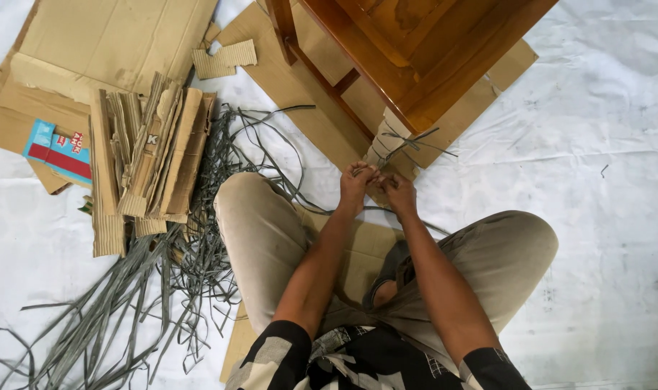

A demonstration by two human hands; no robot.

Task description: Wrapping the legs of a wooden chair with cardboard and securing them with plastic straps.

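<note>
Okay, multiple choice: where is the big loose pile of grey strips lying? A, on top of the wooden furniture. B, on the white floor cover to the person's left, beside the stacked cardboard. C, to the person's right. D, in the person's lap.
B: the grey strips spread over the white floor cover to the left of the person's bent knee, beside and below the stacked cardboard pieces.

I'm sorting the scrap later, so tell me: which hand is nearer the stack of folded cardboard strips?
Left. The left hand is on the side toward the cardboard stack, though well apart from it; the right hand is beside it, farther off, both at the wrapped wooden leg.
</note>
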